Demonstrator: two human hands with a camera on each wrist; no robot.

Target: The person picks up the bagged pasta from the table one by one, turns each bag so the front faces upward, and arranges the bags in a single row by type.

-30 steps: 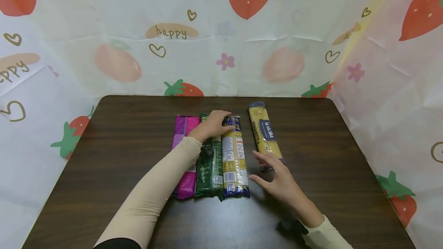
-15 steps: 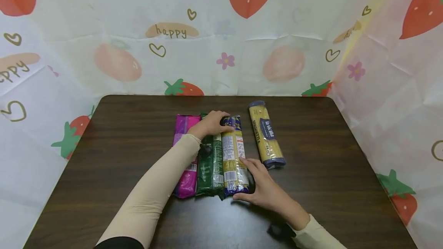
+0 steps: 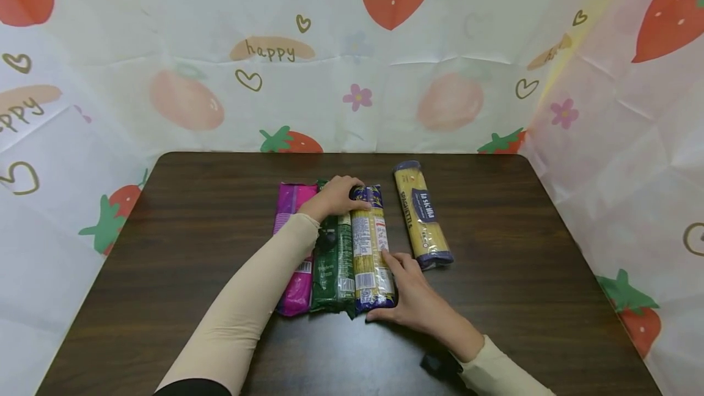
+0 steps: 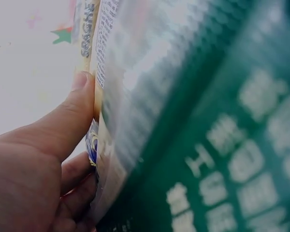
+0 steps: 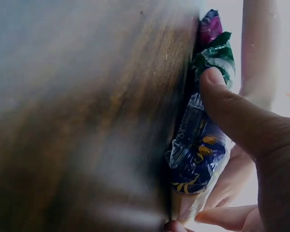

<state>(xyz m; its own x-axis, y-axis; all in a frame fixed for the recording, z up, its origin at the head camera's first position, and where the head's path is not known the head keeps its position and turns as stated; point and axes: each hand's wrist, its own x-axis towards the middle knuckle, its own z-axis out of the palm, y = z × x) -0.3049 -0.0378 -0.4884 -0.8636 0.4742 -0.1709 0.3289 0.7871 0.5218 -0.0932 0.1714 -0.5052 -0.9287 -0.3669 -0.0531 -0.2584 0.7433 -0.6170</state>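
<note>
Passable room lay near, beyond and right of the grip; its left side was blocked.
Left of the two-handed grip on the blue-and-gold pasta pack [image 3: 372, 261], the green pasta pack [image 3: 332, 280] lay against it, the magenta pack [image 3: 297, 295] next, with the left sleeve [image 3: 242, 298] crossing above. Right of the grip, a strip of wooden tabletop [image 3: 308, 359], narrower farther off, separated it from the La Sicilia spaghetti pack [image 3: 415, 225]; the right hand [image 3: 415, 298] blocked its near end. Bare tabletop stretched beyond the left hand [image 3: 332, 197].
</note>
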